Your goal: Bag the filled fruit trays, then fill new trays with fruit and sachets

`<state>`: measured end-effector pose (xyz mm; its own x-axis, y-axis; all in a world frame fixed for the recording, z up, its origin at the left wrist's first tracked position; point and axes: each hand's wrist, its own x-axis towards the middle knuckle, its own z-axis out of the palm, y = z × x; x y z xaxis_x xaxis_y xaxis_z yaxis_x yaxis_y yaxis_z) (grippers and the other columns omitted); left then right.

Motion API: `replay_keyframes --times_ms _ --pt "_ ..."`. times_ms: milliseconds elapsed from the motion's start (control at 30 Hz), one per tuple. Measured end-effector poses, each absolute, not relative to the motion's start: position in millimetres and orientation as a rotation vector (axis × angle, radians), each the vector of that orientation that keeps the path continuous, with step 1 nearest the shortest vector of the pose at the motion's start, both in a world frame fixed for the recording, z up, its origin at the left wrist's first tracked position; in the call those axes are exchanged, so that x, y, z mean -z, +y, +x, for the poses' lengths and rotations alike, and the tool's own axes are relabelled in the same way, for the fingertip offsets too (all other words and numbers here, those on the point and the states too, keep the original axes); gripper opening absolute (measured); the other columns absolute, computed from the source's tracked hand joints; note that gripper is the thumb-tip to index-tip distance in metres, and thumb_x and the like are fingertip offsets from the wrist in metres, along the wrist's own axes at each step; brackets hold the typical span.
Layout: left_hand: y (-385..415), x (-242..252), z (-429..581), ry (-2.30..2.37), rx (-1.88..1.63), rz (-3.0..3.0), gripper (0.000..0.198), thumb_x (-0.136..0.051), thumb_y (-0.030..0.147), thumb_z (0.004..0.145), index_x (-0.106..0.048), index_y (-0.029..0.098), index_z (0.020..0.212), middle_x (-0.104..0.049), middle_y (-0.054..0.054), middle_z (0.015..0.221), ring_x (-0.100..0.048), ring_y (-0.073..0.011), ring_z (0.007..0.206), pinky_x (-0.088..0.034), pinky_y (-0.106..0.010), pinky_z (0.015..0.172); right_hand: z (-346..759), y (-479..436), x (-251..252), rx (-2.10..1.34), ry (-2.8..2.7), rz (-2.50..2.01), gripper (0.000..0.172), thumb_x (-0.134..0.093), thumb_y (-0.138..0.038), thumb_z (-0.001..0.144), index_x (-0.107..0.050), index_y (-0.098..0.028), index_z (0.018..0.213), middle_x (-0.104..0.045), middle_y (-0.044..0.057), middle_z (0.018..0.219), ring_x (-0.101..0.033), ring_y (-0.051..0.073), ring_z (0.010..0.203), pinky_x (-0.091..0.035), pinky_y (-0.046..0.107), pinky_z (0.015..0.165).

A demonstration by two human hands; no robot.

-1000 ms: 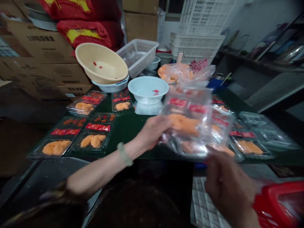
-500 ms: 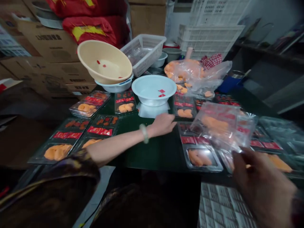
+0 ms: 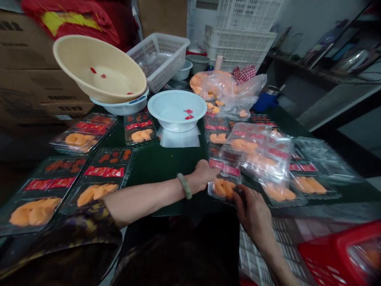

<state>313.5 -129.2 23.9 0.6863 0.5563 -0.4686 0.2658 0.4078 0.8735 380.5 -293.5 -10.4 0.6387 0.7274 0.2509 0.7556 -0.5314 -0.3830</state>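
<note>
A clear plastic tray [image 3: 224, 187] of orange pieces and red packets lies at the table's front edge between my hands. My left hand [image 3: 204, 174], a pale green bangle on its wrist, grips the tray's left side, fingers over the edge. At the lower right corner, my right hand [image 3: 253, 208] pinches the same tray; its fingertips are partly hidden. Just right of it, clear plastic bags [image 3: 258, 149] overlie several filled trays. Another filled tray [image 3: 312, 184] sits further right. Over on the left are more filled trays [image 3: 101, 174], apart from my hands.
A light blue basin [image 3: 175, 105] with red packets stands on white sheets [image 3: 180, 138]. Behind are a cream basin [image 3: 101, 71], a white basket [image 3: 160, 59] and a large bag of orange pieces [image 3: 220, 89]. Clear trays [image 3: 326, 159] lie right; a red basket [image 3: 342, 254] stands below.
My right hand has moved left from the plastic bags to the tray's corner. My left hand has come onto the tray's left side. The view has turned to the right.
</note>
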Motion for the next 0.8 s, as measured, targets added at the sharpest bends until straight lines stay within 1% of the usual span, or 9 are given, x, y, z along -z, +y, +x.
replay_keyframes --times_ms 133,200,333,467,533,600,633,700,800 --pt "-120.0 -25.6 265.0 0.869 -0.219 1.022 0.015 -0.064 0.020 0.069 -0.054 0.011 0.061 -0.052 0.001 0.053 -0.043 -0.0059 0.042 -0.035 -0.020 0.042 360.7 -281.7 3.1 -0.393 -0.585 -1.968 0.053 -0.055 -0.045 0.078 -0.045 -0.014 0.120 -0.064 0.008 0.091 -0.061 0.019 0.078 -0.049 0.032 0.068" --pt "-119.8 -25.7 239.5 0.865 -0.242 0.918 0.017 -0.067 0.022 0.066 -0.055 0.011 0.066 -0.053 0.001 0.057 -0.042 -0.0044 0.042 -0.031 -0.018 0.041 354.5 -271.1 -4.6 -0.654 -0.357 -1.767 0.059 -0.062 -0.048 0.073 -0.046 -0.017 0.121 -0.065 0.009 0.100 -0.063 0.021 0.084 -0.051 0.032 0.070" --pt "-124.0 -28.4 208.7 0.759 -0.294 0.981 0.027 -0.069 0.031 0.066 -0.058 0.012 0.080 -0.055 -0.001 0.067 -0.044 -0.0047 0.047 -0.032 -0.018 0.044 346.8 -246.6 -17.7 -1.139 -0.246 -1.332 0.038 -0.068 -0.043 0.069 -0.063 -0.019 0.099 -0.070 0.007 0.089 -0.066 0.021 0.076 -0.052 0.031 0.063" --pt "-91.6 -30.8 217.1 0.798 -0.247 1.515 0.038 -0.046 0.050 0.082 -0.055 0.014 0.077 -0.057 -0.003 0.068 -0.044 -0.0077 0.046 -0.031 -0.021 0.043 352.3 -237.1 -22.0 -1.146 -0.188 -1.224 0.028 -0.074 -0.034 0.064 -0.067 -0.020 0.086 -0.071 0.003 0.078 -0.066 0.019 0.064 -0.052 0.028 0.057" --pt "-58.2 -27.2 231.5 0.871 -0.347 2.064 0.035 -0.037 0.042 0.088 -0.056 0.013 0.083 -0.060 -0.008 0.078 -0.054 -0.0139 0.060 -0.039 -0.026 0.053 361.8 -240.7 -22.3 -1.101 -0.156 -1.248 0.029 -0.076 -0.030 0.061 -0.069 -0.020 0.087 -0.072 0.003 0.079 -0.065 0.016 0.063 -0.051 0.024 0.055" --pt "-23.9 -19.9 247.6 0.805 -0.311 2.663 0.021 -0.046 0.024 0.082 -0.057 0.009 0.091 -0.061 -0.016 0.092 -0.056 -0.0230 0.083 -0.042 -0.033 0.068 372.4 -247.1 -22.0 -1.101 -0.128 -1.271 0.026 -0.078 -0.027 0.059 -0.070 -0.021 0.083 -0.072 0.001 0.076 -0.064 0.014 0.060 -0.050 0.021 0.053" --pt "-9.3 -16.0 255.2 0.749 -0.257 2.809 0.017 -0.051 0.016 0.076 -0.059 0.007 0.088 -0.061 -0.018 0.093 -0.055 -0.0264 0.088 -0.041 -0.036 0.073 376.9 -250.4 -21.7 -1.119 -0.121 -1.278 0.024 -0.078 -0.027 0.060 -0.070 -0.022 0.082 -0.071 0.001 0.075 -0.064 0.014 0.059 -0.050 0.021 0.053" --pt "12.4 -10.7 267.8 0.634 -0.128 2.937 0.012 -0.053 0.004 0.065 -0.060 0.008 0.073 -0.062 -0.019 0.085 -0.055 -0.0291 0.088 -0.039 -0.039 0.076 383.5 -255.6 -20.9 -1.171 -0.125 -1.285 0.021 -0.077 -0.027 0.061 -0.070 -0.023 0.081 -0.071 0.001 0.074 -0.065 0.014 0.062 -0.050 0.021 0.055" --pt "28.7 -14.6 278.9 0.533 -0.023 2.965 0.016 -0.050 0.000 0.062 -0.055 0.012 0.053 -0.061 -0.014 0.066 -0.057 -0.0255 0.075 -0.039 -0.035 0.070 387.4 -258.1 -19.8 -1.230 -0.170 -1.275 0.026 -0.075 -0.029 0.065 -0.070 -0.023 0.090 -0.072 0.004 0.084 -0.067 0.018 0.074 -0.052 0.025 0.065"
